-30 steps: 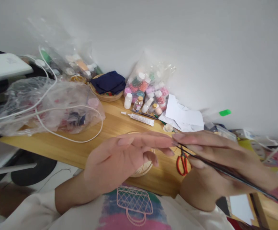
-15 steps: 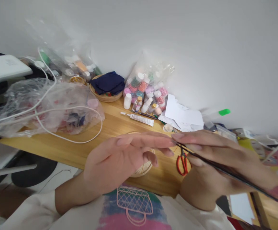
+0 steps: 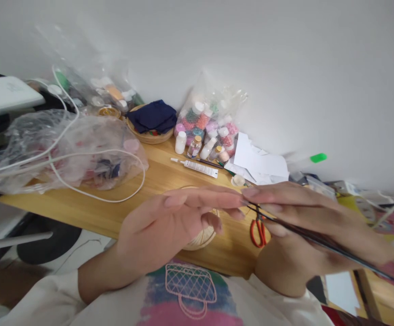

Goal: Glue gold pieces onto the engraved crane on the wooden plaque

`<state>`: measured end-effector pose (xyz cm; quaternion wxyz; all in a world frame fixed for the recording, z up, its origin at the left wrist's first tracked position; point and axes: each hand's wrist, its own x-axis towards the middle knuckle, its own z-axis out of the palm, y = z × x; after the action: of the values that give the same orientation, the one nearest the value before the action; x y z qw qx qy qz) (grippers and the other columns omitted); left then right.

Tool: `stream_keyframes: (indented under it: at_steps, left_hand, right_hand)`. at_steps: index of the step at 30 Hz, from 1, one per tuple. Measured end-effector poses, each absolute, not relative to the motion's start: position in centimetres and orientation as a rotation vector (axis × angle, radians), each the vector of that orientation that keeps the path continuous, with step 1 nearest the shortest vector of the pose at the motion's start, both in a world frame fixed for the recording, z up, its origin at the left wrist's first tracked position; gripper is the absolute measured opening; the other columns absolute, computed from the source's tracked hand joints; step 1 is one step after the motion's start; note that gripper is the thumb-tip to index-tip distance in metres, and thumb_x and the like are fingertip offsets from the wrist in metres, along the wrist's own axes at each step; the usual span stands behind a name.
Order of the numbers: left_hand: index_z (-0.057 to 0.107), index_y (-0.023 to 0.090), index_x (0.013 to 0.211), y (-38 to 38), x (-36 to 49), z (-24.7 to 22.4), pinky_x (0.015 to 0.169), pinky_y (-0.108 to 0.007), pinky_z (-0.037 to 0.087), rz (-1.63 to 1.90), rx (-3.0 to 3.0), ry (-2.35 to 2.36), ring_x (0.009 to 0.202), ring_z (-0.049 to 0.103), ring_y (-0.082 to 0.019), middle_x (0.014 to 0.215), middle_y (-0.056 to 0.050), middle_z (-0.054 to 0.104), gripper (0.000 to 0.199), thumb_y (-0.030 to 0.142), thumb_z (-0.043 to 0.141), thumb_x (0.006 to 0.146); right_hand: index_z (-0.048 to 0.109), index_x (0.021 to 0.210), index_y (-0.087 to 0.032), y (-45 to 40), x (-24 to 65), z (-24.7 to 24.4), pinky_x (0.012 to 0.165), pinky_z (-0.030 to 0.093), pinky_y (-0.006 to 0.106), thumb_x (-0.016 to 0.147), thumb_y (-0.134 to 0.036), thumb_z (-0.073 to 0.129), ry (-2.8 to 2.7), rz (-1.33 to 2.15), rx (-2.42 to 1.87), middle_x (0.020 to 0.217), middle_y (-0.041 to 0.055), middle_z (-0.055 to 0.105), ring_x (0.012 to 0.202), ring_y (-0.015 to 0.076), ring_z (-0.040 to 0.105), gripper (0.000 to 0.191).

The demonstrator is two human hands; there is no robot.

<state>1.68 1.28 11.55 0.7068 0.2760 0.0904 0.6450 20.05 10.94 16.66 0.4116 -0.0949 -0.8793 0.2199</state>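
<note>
From where I stand, both hands meet right of centre in the frame, above the wooden table [image 3: 98, 210]. The right hand [image 3: 308, 219] pinches a slim dark tool [image 3: 319, 241] between thumb and fingers, near its front end; its shaft slants away to the lower right. The left hand [image 3: 156, 231] lies palm upward, index finger stretched out and the other fingers loosely bent, with no grip on anything that I can see. Its fingertip touches or nearly touches the tool's tip; I cannot tell which, nor whether something tiny sits between them.

The tool looks light and stiff, probably smooth enough to roll in a loose pinch, and its fine tip is likely the delicate part. I'd take hold just behind that tip, letting the shaft rest along the hand as here.

Partly hidden below the left fingers lies a round pale piece [image 3: 201, 240]. The red-handled pliers or scissors [image 3: 251, 232] lie to its right; a white tube [image 3: 201, 169] lies farther up.
</note>
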Motion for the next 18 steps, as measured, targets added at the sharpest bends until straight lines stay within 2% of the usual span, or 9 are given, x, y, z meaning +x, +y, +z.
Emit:
stream_keyframes:
  at_steps: [3, 11, 15, 18]
  left_hand:
    - [0.074, 0.017, 0.115, 1.21, 1.67, 11.70, 0.091, -0.027, 0.047, 1.431, 0.611, 0.225, 0.112, 0.061, -0.020, 0.121, -0.004, 0.071, 0.039, 0.040, 0.049, 0.095]
    - [0.076, 0.022, 0.112, 1.38, 1.81, 11.51, 0.087, -0.030, 0.048, 1.444, 0.607, 0.193, 0.111, 0.063, -0.021, 0.121, -0.003, 0.072, 0.038, 0.042, 0.049, 0.095]
    - [0.074, 0.017, 0.115, 1.32, 1.66, 11.50, 0.092, -0.028, 0.047, 1.418, 0.576, 0.145, 0.114, 0.061, -0.021, 0.125, -0.005, 0.071, 0.039, 0.039, 0.048, 0.096]
    - [0.073, 0.014, 0.117, 1.26, 1.57, 11.54, 0.094, -0.027, 0.046, 1.405, 0.563, 0.122, 0.114, 0.060, -0.020, 0.126, -0.006, 0.070, 0.040, 0.037, 0.047, 0.097]
  right_hand:
    - [0.073, 0.106, -0.016, 10.88, 19.71, 16.42, 0.077, 0.066, 0.029, 0.080, -0.007, 0.074, -2.156, 0.565, -0.205, 0.107, 0.0065, 0.078, 0.090, 0.0191, 0.076, 0.027]
    - [0.074, 0.105, -0.019, 10.84, 19.56, 16.01, 0.075, 0.067, 0.030, 0.081, -0.007, 0.073, -2.101, 0.591, -0.212, 0.105, 0.0041, 0.079, 0.087, 0.0183, 0.076, 0.026]
    - [0.073, 0.108, -0.022, 11.11, 19.54, 15.95, 0.073, 0.067, 0.034, 0.083, -0.011, 0.072, -2.113, 0.573, -0.208, 0.105, 0.0035, 0.079, 0.087, 0.0202, 0.077, 0.026]
    - [0.074, 0.105, -0.018, 11.34, 19.47, 16.18, 0.073, 0.067, 0.033, 0.082, -0.008, 0.071, -2.137, 0.557, -0.152, 0.105, 0.0054, 0.079, 0.089, 0.0201, 0.077, 0.025]
